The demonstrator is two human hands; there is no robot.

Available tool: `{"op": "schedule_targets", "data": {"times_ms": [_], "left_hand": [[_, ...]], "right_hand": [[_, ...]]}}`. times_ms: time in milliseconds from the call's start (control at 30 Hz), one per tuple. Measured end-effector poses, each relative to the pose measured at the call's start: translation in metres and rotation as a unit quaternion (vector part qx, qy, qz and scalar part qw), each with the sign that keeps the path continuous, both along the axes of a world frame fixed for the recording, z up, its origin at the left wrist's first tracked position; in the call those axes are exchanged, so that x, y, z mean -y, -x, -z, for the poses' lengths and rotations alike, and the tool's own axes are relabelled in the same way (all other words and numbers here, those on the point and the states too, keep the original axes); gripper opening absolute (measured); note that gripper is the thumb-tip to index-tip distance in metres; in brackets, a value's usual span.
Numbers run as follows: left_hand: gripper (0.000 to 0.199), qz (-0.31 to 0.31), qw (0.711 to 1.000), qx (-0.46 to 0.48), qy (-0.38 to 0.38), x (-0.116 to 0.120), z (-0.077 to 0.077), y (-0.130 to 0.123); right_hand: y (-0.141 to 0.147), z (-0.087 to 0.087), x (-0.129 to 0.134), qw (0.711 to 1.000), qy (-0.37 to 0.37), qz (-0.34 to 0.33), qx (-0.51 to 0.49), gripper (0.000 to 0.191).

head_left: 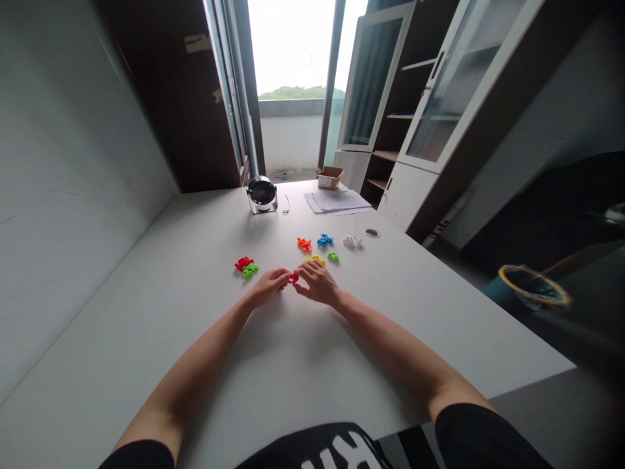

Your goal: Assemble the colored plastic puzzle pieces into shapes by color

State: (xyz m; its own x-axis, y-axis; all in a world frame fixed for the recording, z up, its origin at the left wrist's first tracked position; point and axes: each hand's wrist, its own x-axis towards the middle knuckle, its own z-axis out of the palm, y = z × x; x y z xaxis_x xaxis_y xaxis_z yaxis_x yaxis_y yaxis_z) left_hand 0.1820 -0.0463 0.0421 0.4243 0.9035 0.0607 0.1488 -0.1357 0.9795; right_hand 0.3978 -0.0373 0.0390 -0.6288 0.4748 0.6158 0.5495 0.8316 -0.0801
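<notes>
Between my two hands, just above the table, is a small red plastic piece (293, 278). The fingers of my left hand (271, 285) pinch it from the left. My right hand (316, 283) reaches it from the other side, its thumb and fingers curled around its right end. Yellow pieces (315, 259) lie right behind my right hand and are partly covered by it. To the left of my left hand, a red piece (243, 263) touches a green piece (250, 271). The red piece's exact shape is too small to make out.
Farther back lie orange pieces (304, 245), blue pieces (325, 240), white pieces (352, 241) and a green piece (333, 256). A round black device on a stand (262, 194), papers (338, 200) and a cardboard box (330, 178) stand at the far end. A cable hole (372, 233) is at right.
</notes>
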Motion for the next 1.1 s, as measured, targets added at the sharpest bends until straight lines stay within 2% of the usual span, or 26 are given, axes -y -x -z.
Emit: {"op": "schedule_targets", "data": {"times_ms": [133,300,433,867,1100], "left_hand": [[0.043,-0.013,0.999,0.040,0.009,-0.001,0.002,-0.001],[0.044,0.012,0.998,0.065,0.013,0.000,0.003,0.001],[0.040,0.025,0.998,0.058,0.009,0.000,0.003,0.001],[0.039,-0.010,0.999,0.043,0.002,-0.005,0.008,0.003],[0.041,-0.003,0.999,0.037,0.004,-0.006,0.011,0.001]], "right_hand": [[0.000,0.000,-0.001,1.000,-0.003,0.019,-0.010,0.016],[-0.001,0.001,-0.001,0.999,-0.004,0.029,-0.013,0.017],[0.000,0.000,-0.001,0.999,-0.005,0.032,-0.014,0.016],[-0.001,0.001,-0.001,1.000,-0.006,0.005,0.001,0.027],[0.000,0.000,0.000,1.000,-0.012,-0.004,0.005,0.017]]}}
